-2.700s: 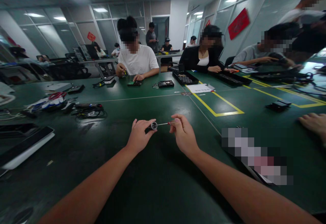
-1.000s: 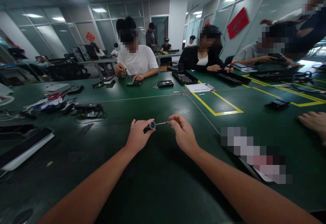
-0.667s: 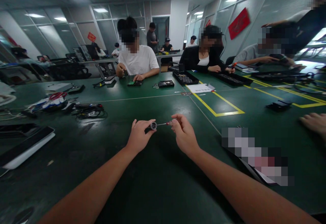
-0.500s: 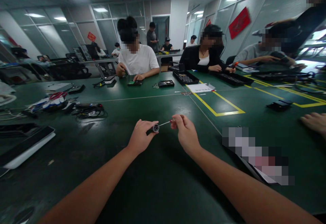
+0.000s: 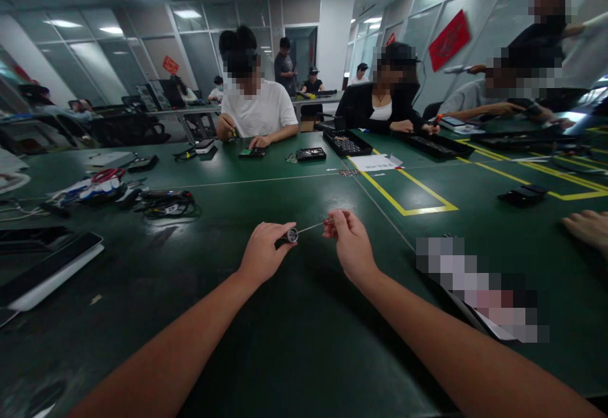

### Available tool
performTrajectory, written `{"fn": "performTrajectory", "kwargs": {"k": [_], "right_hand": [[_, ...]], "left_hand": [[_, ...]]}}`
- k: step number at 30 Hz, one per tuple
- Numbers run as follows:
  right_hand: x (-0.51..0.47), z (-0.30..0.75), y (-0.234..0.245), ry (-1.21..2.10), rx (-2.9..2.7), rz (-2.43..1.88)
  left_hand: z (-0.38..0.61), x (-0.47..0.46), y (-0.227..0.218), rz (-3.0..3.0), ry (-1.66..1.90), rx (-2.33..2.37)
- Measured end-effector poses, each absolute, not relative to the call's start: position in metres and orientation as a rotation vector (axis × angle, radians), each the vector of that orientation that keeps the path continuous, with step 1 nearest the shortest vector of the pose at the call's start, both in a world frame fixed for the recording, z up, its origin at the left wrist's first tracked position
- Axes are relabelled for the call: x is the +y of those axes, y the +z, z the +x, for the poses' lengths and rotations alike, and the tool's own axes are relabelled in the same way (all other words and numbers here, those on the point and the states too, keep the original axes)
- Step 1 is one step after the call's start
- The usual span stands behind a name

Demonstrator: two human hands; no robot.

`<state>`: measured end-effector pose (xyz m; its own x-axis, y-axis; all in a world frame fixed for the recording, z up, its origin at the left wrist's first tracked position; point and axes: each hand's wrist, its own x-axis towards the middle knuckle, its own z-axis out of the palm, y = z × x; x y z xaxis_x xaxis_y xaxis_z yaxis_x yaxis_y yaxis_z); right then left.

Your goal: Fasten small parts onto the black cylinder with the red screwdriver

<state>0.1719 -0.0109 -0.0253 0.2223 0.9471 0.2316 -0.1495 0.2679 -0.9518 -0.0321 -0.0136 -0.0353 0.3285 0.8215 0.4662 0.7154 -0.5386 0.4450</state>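
Observation:
Between the thumb and fingers of my left hand (image 5: 265, 252) is a small dark cylinder (image 5: 292, 235), its round, silvery-rimmed end turned toward the right. My right hand (image 5: 352, 242) pinches the reddish handle of a thin screwdriver (image 5: 311, 227). Its metal shaft slants down to the left, and the tip meets the cylinder's round end; whether it sits inside or only touches the rim, I cannot tell. Most of the handle is hidden by my fingers. Both hands are held over the green table (image 5: 289, 329).
Left lie a black-and-white device (image 5: 52, 272), a bundle of black cables (image 5: 168, 206) and red-handled scissors (image 5: 108, 175). A blurred-out flat item (image 5: 475, 291) is at the right, near another person's hand (image 5: 586, 228). Across the table, people work beside black trays (image 5: 348, 144).
My right hand has shifted slightly right and up, showing a little more of the screwdriver's shaft. The left hand and the cylinder stay nearly in place.

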Motion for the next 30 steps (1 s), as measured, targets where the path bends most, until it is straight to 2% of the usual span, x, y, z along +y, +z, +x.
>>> {"fn": "performTrajectory", "kwargs": {"k": [14,24,30], "right_hand": [[-0.032,0.173,-0.016,0.466,-1.599,-1.041],[-0.035,0.174,-0.011,0.288,-1.654,-1.072],[-0.033,0.175,-0.011,0.293,-1.607,-1.076]], "left_hand": [[-0.029,-0.016,-0.036,2.415,0.899,1.552],[-0.029,-0.016,-0.037,2.402,0.840,1.596],[-0.031,-0.014,-0.039,2.378,0.836,1.601]]}}
